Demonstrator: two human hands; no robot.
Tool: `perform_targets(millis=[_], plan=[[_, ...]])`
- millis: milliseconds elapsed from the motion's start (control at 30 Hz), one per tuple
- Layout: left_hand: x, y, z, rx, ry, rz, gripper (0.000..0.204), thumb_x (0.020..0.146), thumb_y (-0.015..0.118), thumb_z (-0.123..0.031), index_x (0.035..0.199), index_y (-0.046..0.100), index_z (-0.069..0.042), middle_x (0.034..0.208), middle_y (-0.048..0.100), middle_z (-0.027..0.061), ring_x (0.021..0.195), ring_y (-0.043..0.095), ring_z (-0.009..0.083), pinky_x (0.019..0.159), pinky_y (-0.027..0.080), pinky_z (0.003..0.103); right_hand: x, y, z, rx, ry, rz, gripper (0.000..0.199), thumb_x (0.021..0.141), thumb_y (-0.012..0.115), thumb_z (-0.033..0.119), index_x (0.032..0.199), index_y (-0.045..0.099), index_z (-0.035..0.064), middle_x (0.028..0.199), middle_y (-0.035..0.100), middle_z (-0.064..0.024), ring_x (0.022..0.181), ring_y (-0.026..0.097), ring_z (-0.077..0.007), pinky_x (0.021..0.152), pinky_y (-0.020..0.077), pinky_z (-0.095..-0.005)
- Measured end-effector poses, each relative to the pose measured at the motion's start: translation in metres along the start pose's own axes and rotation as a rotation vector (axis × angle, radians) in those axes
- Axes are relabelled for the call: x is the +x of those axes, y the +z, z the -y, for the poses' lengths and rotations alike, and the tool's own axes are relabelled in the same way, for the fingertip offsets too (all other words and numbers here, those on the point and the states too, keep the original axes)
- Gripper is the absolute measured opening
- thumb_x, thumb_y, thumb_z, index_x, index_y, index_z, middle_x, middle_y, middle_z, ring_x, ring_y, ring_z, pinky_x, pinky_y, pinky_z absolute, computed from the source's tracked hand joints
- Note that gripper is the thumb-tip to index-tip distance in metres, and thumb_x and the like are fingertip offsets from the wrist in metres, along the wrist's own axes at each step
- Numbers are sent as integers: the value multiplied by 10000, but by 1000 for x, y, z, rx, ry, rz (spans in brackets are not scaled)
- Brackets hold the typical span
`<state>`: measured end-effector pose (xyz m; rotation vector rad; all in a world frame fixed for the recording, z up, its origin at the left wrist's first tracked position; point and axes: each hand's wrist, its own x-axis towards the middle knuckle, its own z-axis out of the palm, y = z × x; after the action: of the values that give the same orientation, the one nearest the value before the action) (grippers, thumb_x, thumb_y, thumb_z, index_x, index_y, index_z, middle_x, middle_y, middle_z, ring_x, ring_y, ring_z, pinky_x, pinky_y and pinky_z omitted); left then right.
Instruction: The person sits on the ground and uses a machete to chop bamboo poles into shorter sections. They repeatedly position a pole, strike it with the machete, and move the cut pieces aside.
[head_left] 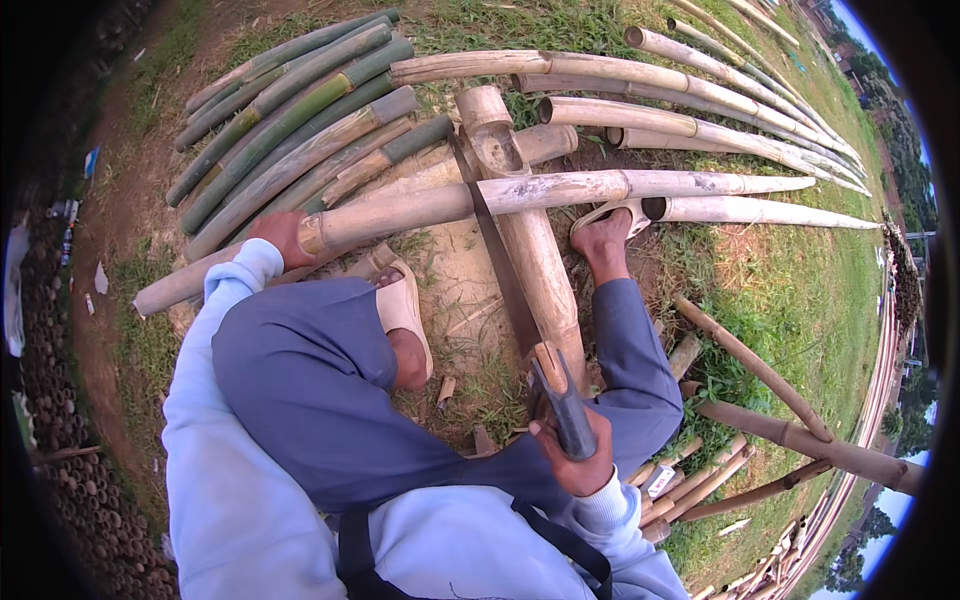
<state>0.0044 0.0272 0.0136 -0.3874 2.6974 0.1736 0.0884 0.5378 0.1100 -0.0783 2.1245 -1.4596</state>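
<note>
Grass and bare soil are spreading outdoors around a notched bamboo support. Green and grey poles are lying stacked left of the support; pale poles are fanning out to its right. Person is straddling the support, left foot left of it, right foot right of it, probably for balance. One long bamboo pole is lying crosswise over the support, presumably so its weight is being borne off the ground. Saw is crossing that pole just left of the support; cut depth, cannot tell. Left hand is clamping round the pole, well left of the support, likely keeping it from rolling. Right hand is wrapping round the saw's dark handle, near the support's lower end, apparently for control. Small offcut is resting on the ground left of the support.
</note>
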Motion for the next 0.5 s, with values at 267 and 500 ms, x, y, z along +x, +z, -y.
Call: perform_targets(millis=[267,500], plan=[[4,8,-5,15,3,10,670,623,833,-419,1186,677,-92,1089,725,222,1058,679,403,940,514,515,26,5,-5,-80,-40,-36,283,877,750,21,1145,678,-32,866,702,-78,788,621,-125,756,514,-295],[5,11,10,36,-12,5,687,615,849,-429,1190,677,-95,1119,723,211,1075,675,400,952,514,507,-43,-20,37,-74,50,-16,324,871,755,17,1176,661,-39,859,712,-82,757,624,-120,738,518,-292]])
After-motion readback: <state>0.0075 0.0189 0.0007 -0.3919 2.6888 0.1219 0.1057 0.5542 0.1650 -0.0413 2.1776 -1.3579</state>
